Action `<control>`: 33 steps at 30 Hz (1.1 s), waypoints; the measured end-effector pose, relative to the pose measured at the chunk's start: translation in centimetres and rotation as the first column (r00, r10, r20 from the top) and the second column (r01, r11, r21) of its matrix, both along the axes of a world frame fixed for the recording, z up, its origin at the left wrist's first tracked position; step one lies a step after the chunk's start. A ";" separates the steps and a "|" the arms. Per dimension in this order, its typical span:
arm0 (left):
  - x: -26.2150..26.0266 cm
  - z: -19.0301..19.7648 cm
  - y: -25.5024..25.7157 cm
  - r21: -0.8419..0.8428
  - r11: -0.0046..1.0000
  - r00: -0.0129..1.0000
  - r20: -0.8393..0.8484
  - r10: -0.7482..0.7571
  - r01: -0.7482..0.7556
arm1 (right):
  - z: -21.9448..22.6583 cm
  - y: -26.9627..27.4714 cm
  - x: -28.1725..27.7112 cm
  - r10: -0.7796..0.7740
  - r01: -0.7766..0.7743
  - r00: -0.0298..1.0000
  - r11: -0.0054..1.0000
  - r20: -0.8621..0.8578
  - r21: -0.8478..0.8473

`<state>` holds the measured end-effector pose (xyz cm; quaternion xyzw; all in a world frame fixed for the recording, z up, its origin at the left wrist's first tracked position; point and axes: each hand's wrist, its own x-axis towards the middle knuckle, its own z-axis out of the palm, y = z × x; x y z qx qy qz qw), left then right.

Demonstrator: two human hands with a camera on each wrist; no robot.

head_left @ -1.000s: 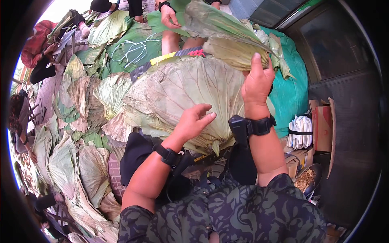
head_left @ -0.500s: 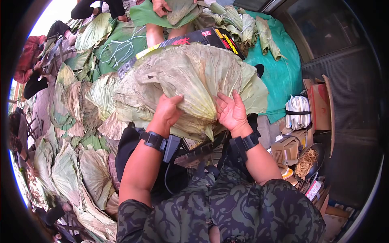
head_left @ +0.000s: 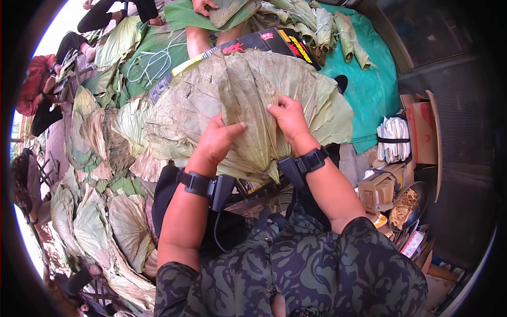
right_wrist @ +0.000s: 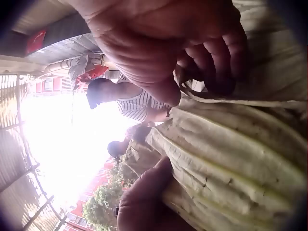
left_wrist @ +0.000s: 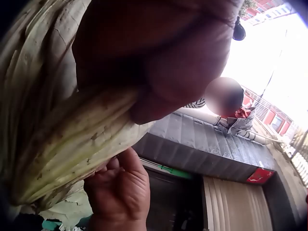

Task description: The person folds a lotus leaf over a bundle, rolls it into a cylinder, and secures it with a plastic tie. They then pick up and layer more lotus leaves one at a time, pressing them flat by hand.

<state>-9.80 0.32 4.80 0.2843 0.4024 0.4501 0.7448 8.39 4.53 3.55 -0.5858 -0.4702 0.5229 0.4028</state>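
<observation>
A folded, dried leaf [head_left: 248, 124] stands partly raised over a wide fan of flat dried leaves [head_left: 185, 113] on the lap. My left hand [head_left: 215, 140] pinches its left side, thumb on the near face. On its right edge my right hand [head_left: 291, 122] pinches with thumb and fingers. In the left wrist view the ribbed leaf [left_wrist: 77, 139] runs under the left hand [left_wrist: 159, 53], with the right hand [left_wrist: 120, 190] below. The right wrist view shows the right hand [right_wrist: 159, 43] at the rim of the leaf [right_wrist: 226, 154], and the left hand [right_wrist: 149, 202] on its other side.
Many dried leaves [head_left: 124, 227] cover the ground at left. Across from me a person's hand [head_left: 203, 6] holds a green leaf [head_left: 182, 17]. Rolled leaves [head_left: 346, 39] lie on a teal sheet [head_left: 377, 90]. Cartons [head_left: 422, 132] and a bowl of brown strips [head_left: 405, 208] are at right.
The right hand came down from the upper right with a leaf, which now lies over the fan. Both hands have since closed on its sides, and its folded upper part has risen.
</observation>
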 end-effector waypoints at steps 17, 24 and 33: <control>-0.1 -5.8 0.9 0.048 0.889 0.721 -0.567 0.400 -0.456 | -3.5 0.8 4.9 -0.481 0.396 0.855 0.848 0.194 0.353; 0.3 -5.3 1.0 0.031 0.899 0.722 -0.584 0.371 -0.436 | 0.1 -2.0 0.2 -0.151 -0.303 0.684 0.831 0.714 0.466; -0.9 -5.6 1.1 0.127 0.788 0.670 -0.456 0.586 -0.603 | -1.0 -4.2 -2.3 0.338 -0.648 0.383 0.762 0.860 -0.011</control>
